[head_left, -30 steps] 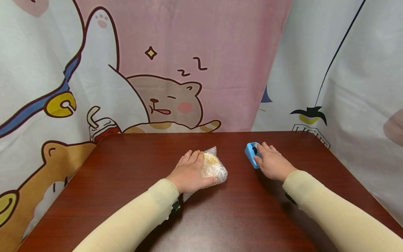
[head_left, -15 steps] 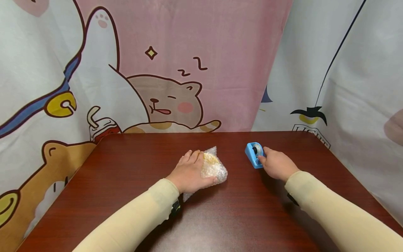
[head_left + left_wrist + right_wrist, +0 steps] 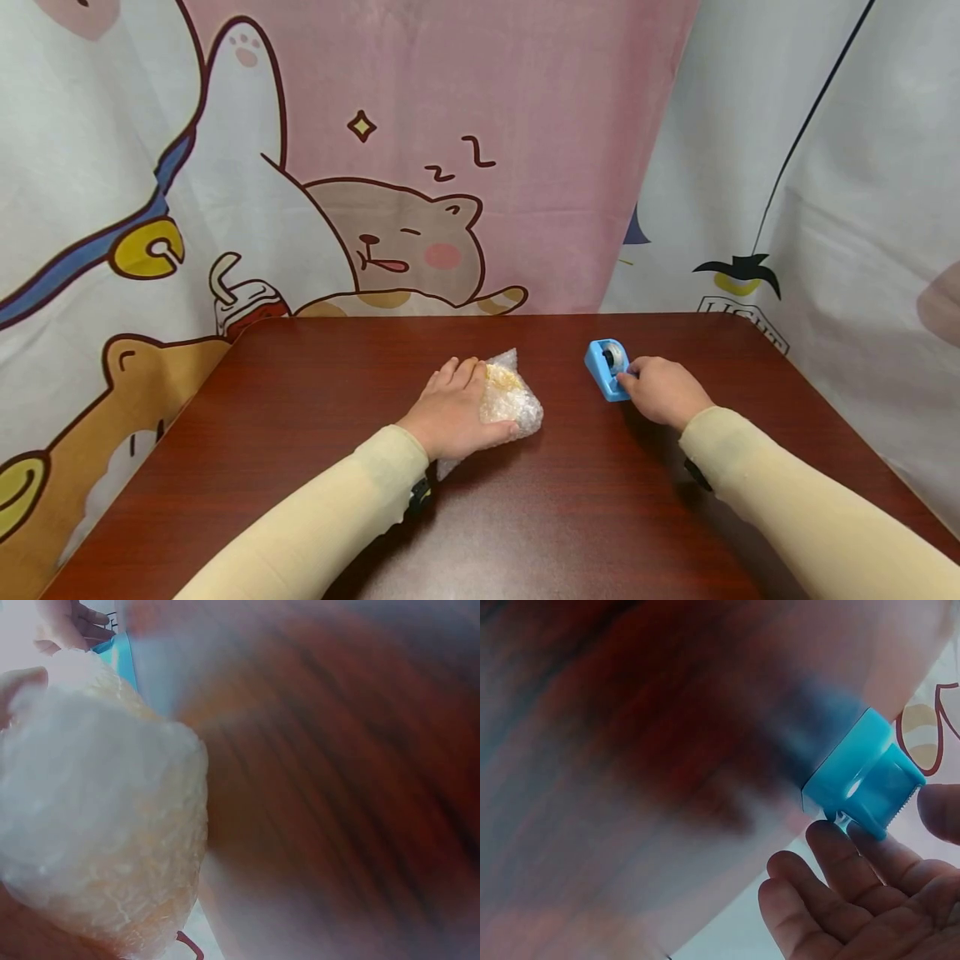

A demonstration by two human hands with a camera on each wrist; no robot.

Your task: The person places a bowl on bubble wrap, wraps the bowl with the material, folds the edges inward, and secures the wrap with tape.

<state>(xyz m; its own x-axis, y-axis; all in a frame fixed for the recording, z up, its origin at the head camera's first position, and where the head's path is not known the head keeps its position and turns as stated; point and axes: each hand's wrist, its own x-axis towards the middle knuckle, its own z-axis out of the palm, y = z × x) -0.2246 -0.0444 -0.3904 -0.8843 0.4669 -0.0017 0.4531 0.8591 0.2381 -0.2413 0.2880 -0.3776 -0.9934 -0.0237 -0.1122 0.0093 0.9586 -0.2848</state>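
Observation:
A bubble-wrapped package (image 3: 510, 398) with something yellowish inside lies on the table, left of a small blue tape dispenser (image 3: 600, 371). My left hand (image 3: 450, 410) holds the package, its fingers over the left side and its thumb along the near side. In the left wrist view the bubble wrap (image 3: 112, 817) hides most of that hand. My right hand (image 3: 663, 392) has thumb and index finger at the dispenser's cutter end. The right wrist view shows the serrated blade (image 3: 904, 806) between them, with the other fingers (image 3: 799, 900) loosely bent below. A roll of clear tape (image 3: 616, 357) sits in the dispenser.
The reddish-brown wooden table (image 3: 300, 400) ends at a printed cloth backdrop (image 3: 555, 167) with cartoon animals, close behind the dispenser. More cloth (image 3: 885, 333) hangs along the right side. Dark straps show under both sleeves (image 3: 738, 467).
My right hand has drawn back from over the tape roll to the dispenser's cutter end, uncovering the roll. The package, dispenser and left hand stay in place.

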